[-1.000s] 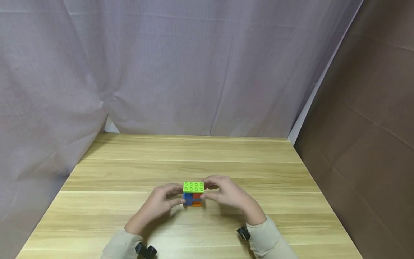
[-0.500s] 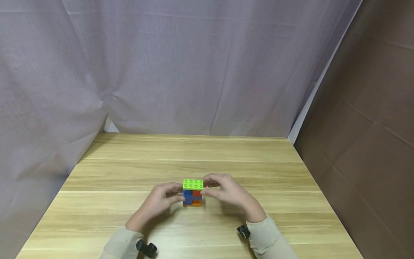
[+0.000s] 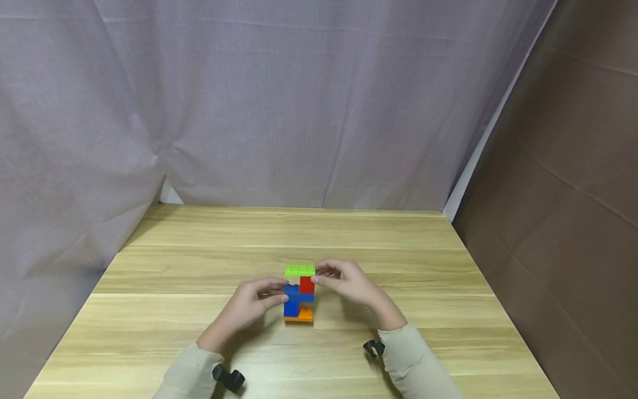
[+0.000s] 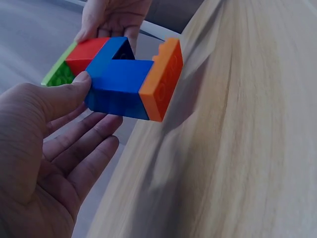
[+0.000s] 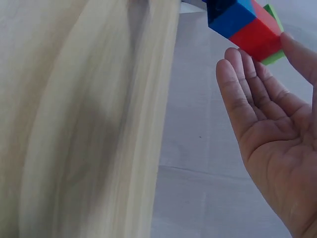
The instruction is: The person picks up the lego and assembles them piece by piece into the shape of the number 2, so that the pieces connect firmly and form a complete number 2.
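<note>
A small stack of toy building bricks is held up over the table between both hands. Its base is an orange plate [image 3: 299, 318], with a blue brick [image 4: 121, 82] on the left and another blue piece [image 3: 306, 298] across it. A red brick [image 5: 257, 37] sits on the upper right, capped by a green studded plate [image 3: 300, 270] that overhangs to the left. My left hand [image 3: 251, 307] pinches the blue part from the left, thumb on its front. My right hand [image 3: 349, 282] pinches the red and green end, thumb in front and fingers behind.
The wooden tabletop [image 3: 199, 266] spreads out all around the hands. Grey cloth [image 3: 259, 111] hangs behind it and brown cloth [image 3: 573, 194] on the right. A black strap device [image 3: 228, 378] is worn on the left wrist, another [image 3: 374, 348] on the right.
The stack has tipped back at its top, so its front shows more and the green studs less. The green end and the right hand have moved up slightly; both hands keep their hold.
</note>
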Motion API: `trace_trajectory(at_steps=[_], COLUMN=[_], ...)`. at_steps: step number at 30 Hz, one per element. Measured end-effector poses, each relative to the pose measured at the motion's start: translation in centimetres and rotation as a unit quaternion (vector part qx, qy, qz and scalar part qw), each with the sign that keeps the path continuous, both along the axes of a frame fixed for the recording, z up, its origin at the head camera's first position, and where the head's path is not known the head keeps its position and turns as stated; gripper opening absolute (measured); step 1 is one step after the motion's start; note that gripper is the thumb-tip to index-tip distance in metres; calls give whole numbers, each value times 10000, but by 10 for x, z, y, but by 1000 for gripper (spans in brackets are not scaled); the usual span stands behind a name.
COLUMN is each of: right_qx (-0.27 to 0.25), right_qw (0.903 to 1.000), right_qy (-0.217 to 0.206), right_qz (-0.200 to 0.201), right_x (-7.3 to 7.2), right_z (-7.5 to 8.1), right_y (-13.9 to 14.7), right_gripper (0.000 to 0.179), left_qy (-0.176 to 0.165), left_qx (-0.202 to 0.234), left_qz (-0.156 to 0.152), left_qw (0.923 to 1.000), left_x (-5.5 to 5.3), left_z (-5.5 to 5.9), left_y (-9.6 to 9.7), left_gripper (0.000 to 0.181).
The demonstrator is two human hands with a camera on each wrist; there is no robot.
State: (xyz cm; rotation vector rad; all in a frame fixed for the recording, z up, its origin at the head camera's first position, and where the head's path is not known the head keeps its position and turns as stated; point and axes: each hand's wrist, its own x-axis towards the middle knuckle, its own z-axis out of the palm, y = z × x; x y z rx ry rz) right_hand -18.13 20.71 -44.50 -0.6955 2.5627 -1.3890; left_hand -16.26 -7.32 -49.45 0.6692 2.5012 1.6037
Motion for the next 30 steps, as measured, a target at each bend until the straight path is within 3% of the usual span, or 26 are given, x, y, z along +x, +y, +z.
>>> trace_trajectory(at_steps=[7,17,30], right_qx=[-25,-682,-498], right_qw=[9979,9881,9854], right_qy=[-586,-1322,-1570], right_qz=[-290,-401,-422], right_x=[-12,-23,-33], right_z=[-5,-13,-18], right_y=[-2,-6,-5], right_gripper=[42,41,43], left_qy=[-243,-402,-456], left_qx=[213,207,-10], left_qz=[64,224,265], left_qw=[9995,9987,9986], left_x=[-3,-8,-14], left_z=[0,-1,-3], left_y=[3,7,12], left_gripper=[32,30,32])
